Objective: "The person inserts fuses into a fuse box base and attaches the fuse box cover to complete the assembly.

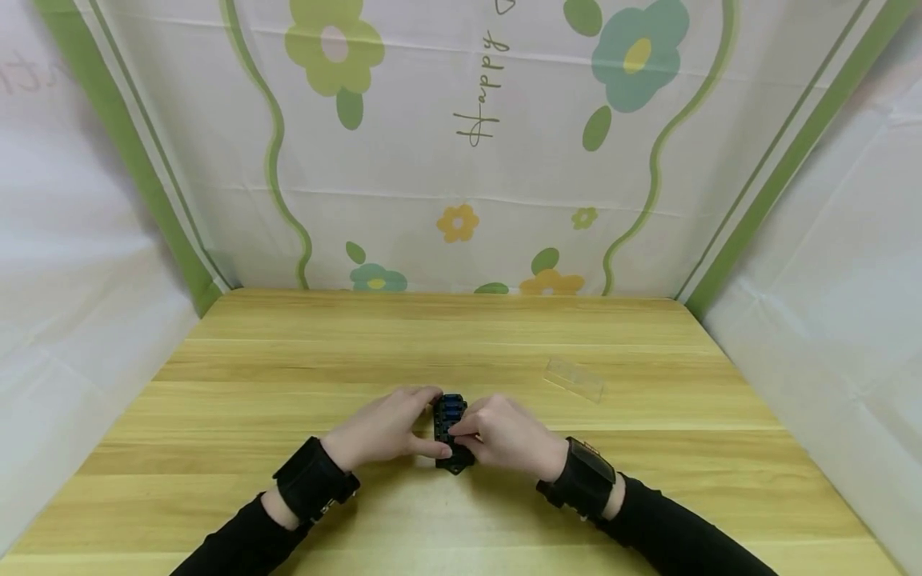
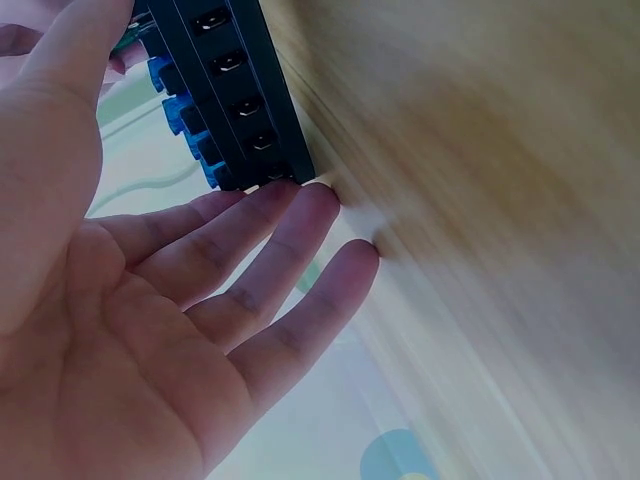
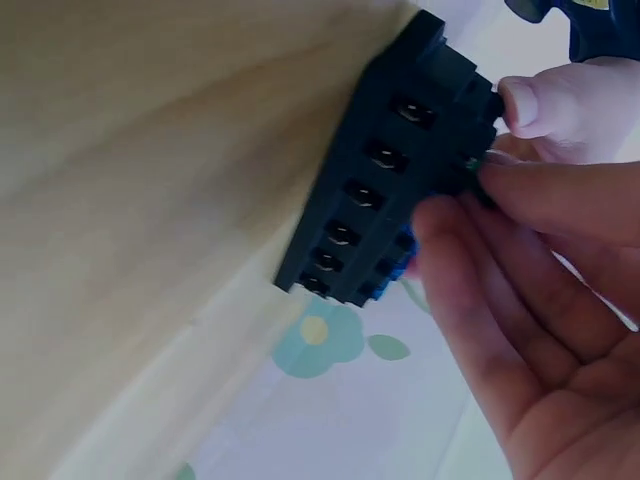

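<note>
A black fuse box with a row of blue blade fuses lies lengthwise on the table. My left hand holds it, thumb over the near part and fingertips at its far end. In the left wrist view those fingers stretch out rather straight, touching the box's end. From the right, my right hand pinches at the top of the box with thumb and index finger. Between these fingertips a small greenish piece peeks out, mostly hidden; I cannot tell its exact kind. Metal terminals line the box's side.
Right of the box and farther back, a clear plastic cover lies flat on the wooden table. Behind the table hangs a white flowered curtain, with white cloth at both sides. Black straps circle both wrists.
</note>
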Motion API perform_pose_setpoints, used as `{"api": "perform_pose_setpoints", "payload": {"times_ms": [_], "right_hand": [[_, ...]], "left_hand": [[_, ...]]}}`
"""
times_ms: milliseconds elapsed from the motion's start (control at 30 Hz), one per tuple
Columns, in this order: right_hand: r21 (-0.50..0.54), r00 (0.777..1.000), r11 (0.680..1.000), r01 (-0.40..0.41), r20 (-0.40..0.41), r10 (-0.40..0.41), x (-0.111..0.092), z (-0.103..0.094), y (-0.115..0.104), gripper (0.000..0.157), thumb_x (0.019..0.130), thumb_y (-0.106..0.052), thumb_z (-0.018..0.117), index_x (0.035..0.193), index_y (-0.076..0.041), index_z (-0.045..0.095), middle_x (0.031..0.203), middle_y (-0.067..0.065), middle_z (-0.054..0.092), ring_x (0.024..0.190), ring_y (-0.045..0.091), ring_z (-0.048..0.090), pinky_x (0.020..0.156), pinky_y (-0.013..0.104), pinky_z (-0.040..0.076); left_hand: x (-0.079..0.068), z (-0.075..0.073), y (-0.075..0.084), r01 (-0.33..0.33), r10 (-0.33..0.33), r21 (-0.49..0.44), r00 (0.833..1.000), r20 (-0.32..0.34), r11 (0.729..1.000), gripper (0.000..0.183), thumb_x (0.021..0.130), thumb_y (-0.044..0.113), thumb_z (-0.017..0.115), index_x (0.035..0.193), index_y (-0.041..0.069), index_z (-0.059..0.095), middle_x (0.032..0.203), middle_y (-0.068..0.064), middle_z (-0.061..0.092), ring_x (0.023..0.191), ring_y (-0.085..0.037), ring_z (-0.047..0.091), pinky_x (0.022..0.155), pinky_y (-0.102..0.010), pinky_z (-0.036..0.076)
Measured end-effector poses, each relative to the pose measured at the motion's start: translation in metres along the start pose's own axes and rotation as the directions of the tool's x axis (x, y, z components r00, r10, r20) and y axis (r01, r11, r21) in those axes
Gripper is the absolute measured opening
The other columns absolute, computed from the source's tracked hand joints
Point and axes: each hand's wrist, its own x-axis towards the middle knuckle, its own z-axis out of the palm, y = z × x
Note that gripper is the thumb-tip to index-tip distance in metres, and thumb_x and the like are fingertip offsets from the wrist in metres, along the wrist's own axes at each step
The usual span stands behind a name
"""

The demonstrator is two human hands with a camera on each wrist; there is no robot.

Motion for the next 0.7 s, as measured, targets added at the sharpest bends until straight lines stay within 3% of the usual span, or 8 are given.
{"api": "perform_pose_setpoints", "payload": {"times_ms": [200, 500, 700], "right_hand": [[0.011, 1.000, 1.000, 0.007, 0.014, -0.007, 0.0022, 0.0008, -0.0032, 0.018, 0.081, 0.002, 0.067, 0.088, -0.012, 0.075, 0.075, -0.005, 0.062, 0.066, -0.003, 0.054, 0.065, 0.005, 0.040], [0.034, 0.999, 0.999, -0.023, 0.029, 0.022, 0.0015, 0.0001, -0.0037, 0.014, 0.080, 0.000, 0.072, 0.091, -0.008, 0.076, 0.082, -0.002, 0.064, 0.075, 0.004, 0.061, 0.073, 0.007, 0.042], [0.027, 1.000, 1.000, 0.002, 0.021, -0.003, 0.0008, 0.0007, -0.0023, 0.016, 0.080, 0.001, 0.072, 0.092, -0.009, 0.076, 0.083, -0.002, 0.063, 0.077, 0.004, 0.060, 0.073, 0.006, 0.042]], "left_hand": [[-0.0003, 0.0006, -0.0011, -0.009, 0.009, -0.001, 1.000, -0.005, 1.000, 0.089, 0.077, 0.068, 0.061, 0.137, 0.003, 0.047, 0.130, -0.012, 0.053, 0.118, -0.023, 0.051, 0.095, -0.035, 0.043], [-0.0001, -0.0005, -0.0013, -0.010, 0.010, -0.005, 1.000, 0.000, 1.000, 0.089, 0.078, 0.068, 0.060, 0.138, 0.004, 0.046, 0.130, -0.012, 0.053, 0.118, -0.022, 0.051, 0.094, -0.035, 0.043], [-0.0014, -0.0008, -0.0006, -0.011, 0.011, -0.005, 1.000, -0.001, 1.000, 0.090, 0.078, 0.068, 0.061, 0.138, 0.003, 0.046, 0.130, -0.013, 0.053, 0.118, -0.023, 0.051, 0.094, -0.035, 0.043]]}}
